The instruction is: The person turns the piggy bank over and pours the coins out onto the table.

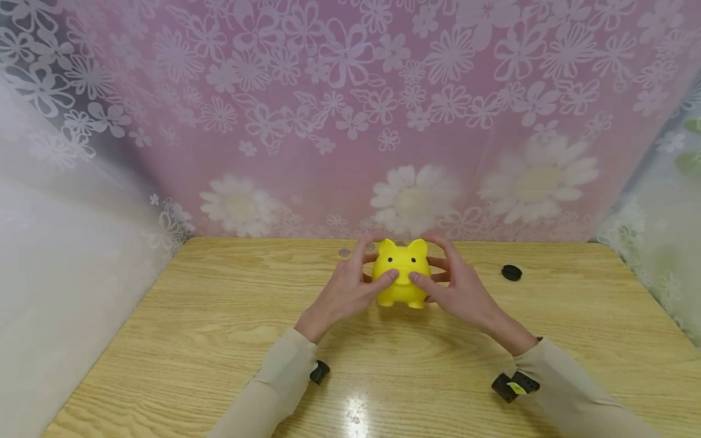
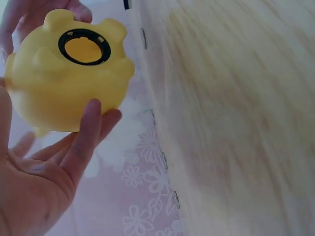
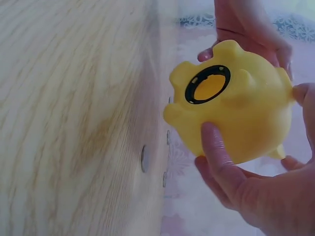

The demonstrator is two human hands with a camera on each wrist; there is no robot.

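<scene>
A yellow piggy bank is held off the table between both hands, its face toward the head camera. My left hand grips one side, with the thumb beside the snout. On the other side my right hand grips it the same way, fingers curled round the body. Both wrist views show the underside, where a black-rimmed round hole stands uncovered between the feet. To the right of the hands, a round black cap lies on the table.
The wood-grain table ends at a pink flowered cloth. Several coins lie near its back edge, among them a coin left of the piggy bank and a larger-looking coin in the right wrist view.
</scene>
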